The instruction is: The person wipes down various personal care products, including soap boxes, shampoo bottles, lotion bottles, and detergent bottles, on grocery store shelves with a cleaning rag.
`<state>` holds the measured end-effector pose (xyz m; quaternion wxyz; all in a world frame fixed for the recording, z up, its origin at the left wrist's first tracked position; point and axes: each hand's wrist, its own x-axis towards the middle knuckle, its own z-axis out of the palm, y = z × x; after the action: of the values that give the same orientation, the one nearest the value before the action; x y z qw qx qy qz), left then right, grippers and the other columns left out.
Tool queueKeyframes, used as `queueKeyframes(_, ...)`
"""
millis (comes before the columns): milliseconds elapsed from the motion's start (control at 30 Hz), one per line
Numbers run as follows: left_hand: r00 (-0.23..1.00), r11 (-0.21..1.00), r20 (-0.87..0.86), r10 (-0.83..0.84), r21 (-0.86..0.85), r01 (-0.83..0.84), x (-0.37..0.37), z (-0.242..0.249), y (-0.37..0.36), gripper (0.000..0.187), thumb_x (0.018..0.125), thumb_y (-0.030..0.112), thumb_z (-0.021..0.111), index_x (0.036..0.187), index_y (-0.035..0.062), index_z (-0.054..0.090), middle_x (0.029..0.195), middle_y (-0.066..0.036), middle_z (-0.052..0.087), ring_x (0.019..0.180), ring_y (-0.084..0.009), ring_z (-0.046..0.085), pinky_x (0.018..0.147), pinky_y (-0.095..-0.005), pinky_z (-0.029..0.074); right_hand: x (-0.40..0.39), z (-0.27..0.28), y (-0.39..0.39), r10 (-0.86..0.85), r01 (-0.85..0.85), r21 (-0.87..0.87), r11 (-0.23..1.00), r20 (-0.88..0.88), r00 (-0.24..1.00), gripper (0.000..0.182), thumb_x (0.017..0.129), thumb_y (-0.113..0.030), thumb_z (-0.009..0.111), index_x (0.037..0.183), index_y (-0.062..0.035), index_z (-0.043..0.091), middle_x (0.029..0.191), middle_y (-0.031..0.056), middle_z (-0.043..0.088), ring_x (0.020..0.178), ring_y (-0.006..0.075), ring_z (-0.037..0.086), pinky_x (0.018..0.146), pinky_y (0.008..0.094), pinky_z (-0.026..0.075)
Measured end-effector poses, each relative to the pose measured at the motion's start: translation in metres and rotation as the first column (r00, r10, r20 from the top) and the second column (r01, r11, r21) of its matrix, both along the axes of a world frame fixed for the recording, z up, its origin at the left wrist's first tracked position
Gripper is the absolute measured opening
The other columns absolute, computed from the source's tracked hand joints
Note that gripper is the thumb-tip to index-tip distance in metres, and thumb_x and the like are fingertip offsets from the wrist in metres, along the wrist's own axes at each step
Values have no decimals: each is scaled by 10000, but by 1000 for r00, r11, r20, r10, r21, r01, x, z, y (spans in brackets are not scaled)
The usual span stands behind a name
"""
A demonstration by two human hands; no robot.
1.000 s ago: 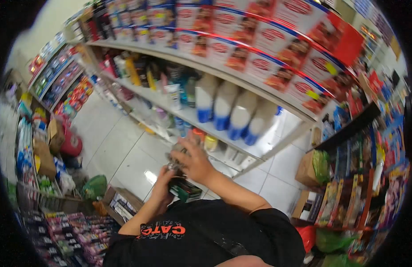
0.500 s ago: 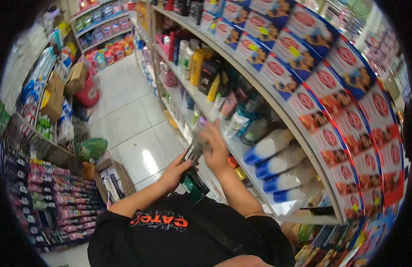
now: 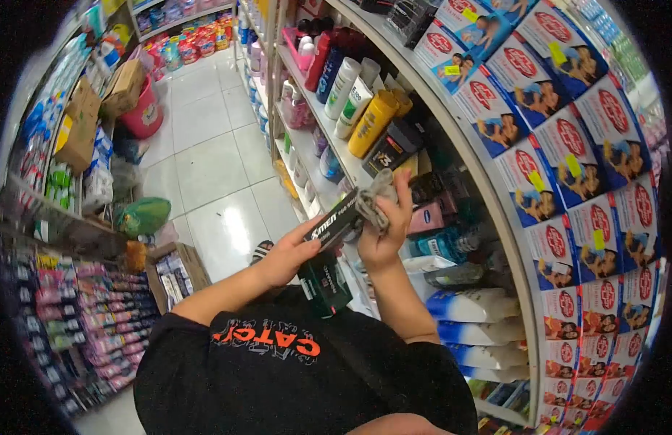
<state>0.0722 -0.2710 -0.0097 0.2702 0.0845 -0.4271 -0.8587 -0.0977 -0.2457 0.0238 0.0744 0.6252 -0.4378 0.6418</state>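
Observation:
My left hand [image 3: 286, 255] is closed around the near end of a black box marked X-Men [image 3: 333, 226]. A crumpled grey cloth [image 3: 378, 204] lies against the far end of that box, gripped by my right hand [image 3: 385, 243]. Just below, close to my chest, is a dark green box [image 3: 325, 286]; what supports it is hidden by my left hand and the black box. Beyond my right hand, a black carton [image 3: 392, 148] and a yellow bottle [image 3: 372, 125] stand on the shelf [image 3: 423, 94].
The shelf unit runs along my right, with white bottles [image 3: 341, 87] and blue-and-white packs [image 3: 473, 332]. Boxed soaps [image 3: 568, 138] hang at its end. At left are an open carton [image 3: 178, 279], a green bag [image 3: 143, 215] and a pink bucket [image 3: 143, 112] on the tiled floor [image 3: 212, 163].
My view has shifted toward the shelf. My right hand, blurred before, has moved up and right with the cloth, now at the black box's far end. My left hand still holds that box.

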Motion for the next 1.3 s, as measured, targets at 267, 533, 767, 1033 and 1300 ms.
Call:
queueKeyframes(267, 989, 757, 137, 49, -651, 53, -2, 37, -151, 564, 823, 244, 546, 1305, 42, 335, 1202, -115, 430, 1109, -201, 405, 941, -298, 298, 15, 21, -80, -228, 276, 74, 958, -383, 895, 325, 687, -13, 536, 998, -106, 551, 1254, 184, 430, 1262, 419, 219, 1024, 491, 172)
queueKeyframes(533, 974, 312, -123, 191, -933, -179, 0, 89, -241, 532, 716, 329, 645, 1145, 44, 510, 1030, -175, 481, 939, -292, 477, 836, -346, 365, 25, 43, -79, -532, 567, 104, 817, -245, 811, 310, 666, 42, 527, 965, -34, 555, 1228, 211, 451, 1221, 425, 305, 996, 414, 260)
queueKeyframes(767, 787, 21, -500, 361, -839, -543, -49, 199, -265, 423, 727, 118, 652, 1110, 31, 494, 984, -79, 538, 922, -146, 505, 827, -249, 378, 39, 30, -67, -499, 539, 354, 764, -205, 842, 346, 627, 51, 532, 964, -26, 554, 1260, 188, 423, 1238, 392, 292, 1001, 416, 268)
queueKeyframes(1033, 768, -242, -351, 536, -935, -258, -101, 247, -237, 434, 749, 348, 628, 1077, 76, 545, 888, -184, 574, 810, -325, 566, 713, -361, 443, 54, 14, -36, -407, 452, 568, 688, -213, 888, 418, 603, 41, 530, 1009, -55, 541, 1286, 140, 403, 1249, 346, 295, 976, 391, 307)
queueKeyframes(1300, 822, -128, -208, 531, -978, -165, -106, 261, -220, 579, 751, 354, 633, 1250, 136, 436, 925, -181, 609, 767, -232, 589, 722, -325, 442, 42, -3, 33, -458, 440, 610, 659, -139, 878, 384, 636, 23, 531, 1014, -42, 532, 1268, 142, 418, 1242, 340, 311, 993, 393, 287)
